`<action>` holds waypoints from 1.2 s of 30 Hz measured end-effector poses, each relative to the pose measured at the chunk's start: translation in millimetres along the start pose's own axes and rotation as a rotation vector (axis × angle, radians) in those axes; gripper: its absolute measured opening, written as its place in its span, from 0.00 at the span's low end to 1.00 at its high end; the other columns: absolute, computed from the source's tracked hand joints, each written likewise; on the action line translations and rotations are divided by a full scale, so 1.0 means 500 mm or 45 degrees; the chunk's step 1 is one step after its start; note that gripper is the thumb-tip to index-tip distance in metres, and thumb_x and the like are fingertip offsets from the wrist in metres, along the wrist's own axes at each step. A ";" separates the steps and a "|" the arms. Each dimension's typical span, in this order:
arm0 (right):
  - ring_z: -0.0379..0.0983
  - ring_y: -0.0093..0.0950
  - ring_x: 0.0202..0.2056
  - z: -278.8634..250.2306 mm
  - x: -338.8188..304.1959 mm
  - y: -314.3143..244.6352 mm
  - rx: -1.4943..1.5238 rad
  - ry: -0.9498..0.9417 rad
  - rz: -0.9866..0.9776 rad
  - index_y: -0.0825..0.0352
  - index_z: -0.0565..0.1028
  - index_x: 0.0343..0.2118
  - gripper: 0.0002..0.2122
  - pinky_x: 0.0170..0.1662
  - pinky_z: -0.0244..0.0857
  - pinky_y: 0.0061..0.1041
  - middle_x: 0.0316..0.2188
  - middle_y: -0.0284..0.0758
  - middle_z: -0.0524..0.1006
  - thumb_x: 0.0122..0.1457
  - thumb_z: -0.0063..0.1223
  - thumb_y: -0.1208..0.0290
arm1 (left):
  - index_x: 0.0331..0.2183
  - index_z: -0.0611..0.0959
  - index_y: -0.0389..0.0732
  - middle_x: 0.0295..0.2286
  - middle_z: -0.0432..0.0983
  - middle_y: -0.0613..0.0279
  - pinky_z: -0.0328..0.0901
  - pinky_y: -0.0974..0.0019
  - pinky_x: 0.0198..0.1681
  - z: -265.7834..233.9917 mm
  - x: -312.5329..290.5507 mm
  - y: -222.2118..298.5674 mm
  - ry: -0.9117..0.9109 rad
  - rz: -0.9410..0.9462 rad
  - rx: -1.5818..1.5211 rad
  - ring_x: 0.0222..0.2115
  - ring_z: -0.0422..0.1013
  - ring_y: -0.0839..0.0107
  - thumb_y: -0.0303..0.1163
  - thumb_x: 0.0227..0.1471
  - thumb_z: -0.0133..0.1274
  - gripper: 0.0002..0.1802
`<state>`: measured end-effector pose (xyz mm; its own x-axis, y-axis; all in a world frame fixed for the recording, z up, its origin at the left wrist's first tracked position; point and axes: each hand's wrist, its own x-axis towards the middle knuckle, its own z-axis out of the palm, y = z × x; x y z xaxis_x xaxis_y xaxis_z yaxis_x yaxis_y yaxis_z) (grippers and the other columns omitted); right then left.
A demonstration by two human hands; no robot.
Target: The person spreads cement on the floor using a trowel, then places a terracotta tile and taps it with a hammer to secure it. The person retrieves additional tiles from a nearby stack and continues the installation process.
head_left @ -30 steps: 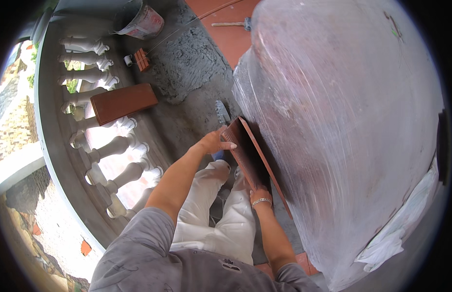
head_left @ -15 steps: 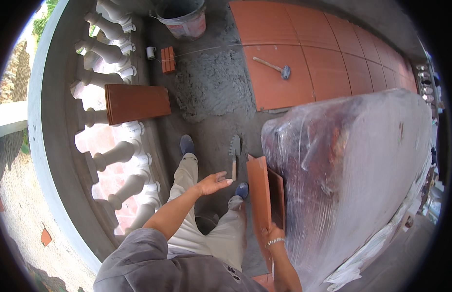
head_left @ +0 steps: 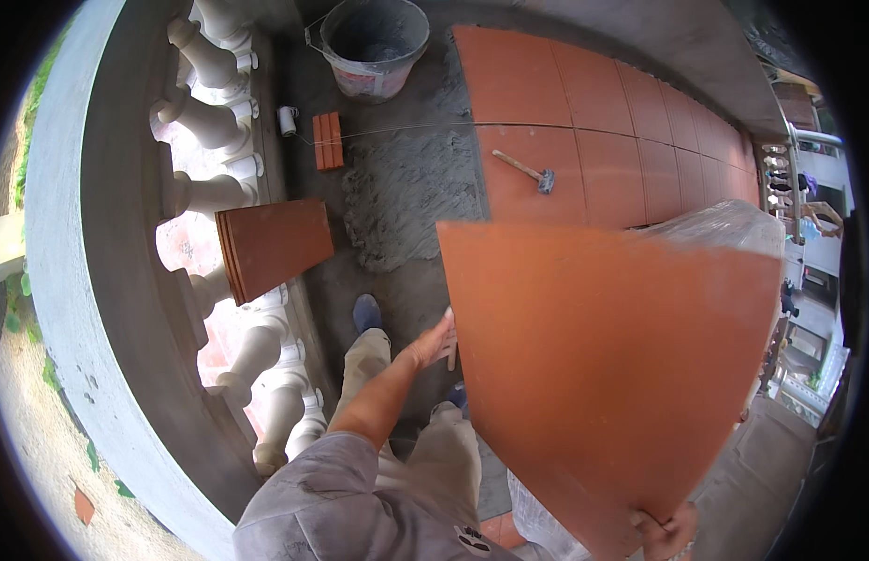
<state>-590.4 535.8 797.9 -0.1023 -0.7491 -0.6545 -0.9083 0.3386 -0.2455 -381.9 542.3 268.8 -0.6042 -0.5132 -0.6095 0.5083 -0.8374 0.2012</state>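
Note:
A large square terracotta tile [head_left: 608,374] is raised in front of me, its face slanted toward me and its far edge blurred. My right hand [head_left: 666,531] grips its near right corner, fingers curled over the edge. At the tile's left edge, my left hand [head_left: 433,344] has its fingers stretched out, the tips meeting the edge. Just beside that hand, a short piece of the trowel's wooden handle [head_left: 451,361] shows on the floor; its blade is hidden. Beneath the tile, most of a plastic-wrapped bulk [head_left: 724,224] is covered from sight.
Wet mortar [head_left: 397,201] lies ahead, beside laid floor tiles [head_left: 528,75] with a mallet [head_left: 545,180] on them. A string crosses above. Cut tiles [head_left: 280,248] lean on the balustrade [head_left: 215,192] at left, near small tile strips [head_left: 328,140], a string spool [head_left: 287,121] and a bucket [head_left: 374,79].
My right hand has lifted the tile from upright beside the wrapped bulk and swung it across in front of me. My left hand has moved forward to the tile's left edge.

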 end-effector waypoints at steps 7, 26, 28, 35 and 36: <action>0.73 0.29 0.37 -0.116 -0.061 0.094 -0.111 0.670 -0.091 0.72 0.65 0.52 0.41 0.41 0.66 0.28 0.38 0.40 0.77 0.43 0.66 0.44 | 0.62 0.57 0.44 0.61 0.56 0.58 0.56 0.53 0.60 0.091 0.007 0.293 -0.140 0.623 -0.299 0.60 0.56 0.60 0.70 0.54 0.33 0.47; 0.65 0.33 0.55 0.396 0.580 0.208 2.373 0.146 -0.498 0.63 0.62 0.57 0.25 0.56 0.62 0.38 0.55 0.35 0.68 0.57 0.56 0.67 | 0.64 0.52 0.45 0.64 0.46 0.58 0.47 0.54 0.64 -0.089 -0.162 0.408 0.340 1.390 -0.281 0.63 0.47 0.60 0.60 0.61 0.29 0.39; 0.68 0.31 0.53 0.474 0.681 0.182 2.259 0.301 -0.118 0.64 0.63 0.55 0.23 0.52 0.66 0.35 0.54 0.35 0.68 0.59 0.55 0.67 | 0.64 0.51 0.43 0.64 0.44 0.57 0.47 0.55 0.64 -0.125 -0.190 0.402 0.479 1.425 -0.184 0.63 0.46 0.61 0.60 0.62 0.29 0.39; 0.70 0.33 0.52 0.780 0.981 0.224 2.344 -0.053 0.576 0.65 0.62 0.52 0.24 0.55 0.64 0.43 0.51 0.36 0.71 0.56 0.61 0.66 | 0.61 0.57 0.34 0.61 0.53 0.54 0.52 0.58 0.61 -0.305 -0.133 0.395 1.397 1.129 0.345 0.60 0.54 0.61 0.61 0.58 0.40 0.45; 0.70 0.34 0.52 0.818 1.019 0.242 2.349 -0.049 0.622 0.65 0.63 0.51 0.23 0.56 0.64 0.44 0.50 0.36 0.71 0.56 0.61 0.66 | 0.59 0.61 0.30 0.59 0.58 0.54 0.53 0.60 0.61 -0.327 -0.098 0.391 1.435 1.157 0.339 0.58 0.57 0.62 0.61 0.57 0.44 0.46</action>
<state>-586.6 428.2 142.3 -0.1478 -0.4117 -0.8993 0.6952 0.6035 -0.3905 -152.7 434.2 212.6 0.7041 -0.5604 -0.4362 0.2424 -0.3876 0.8894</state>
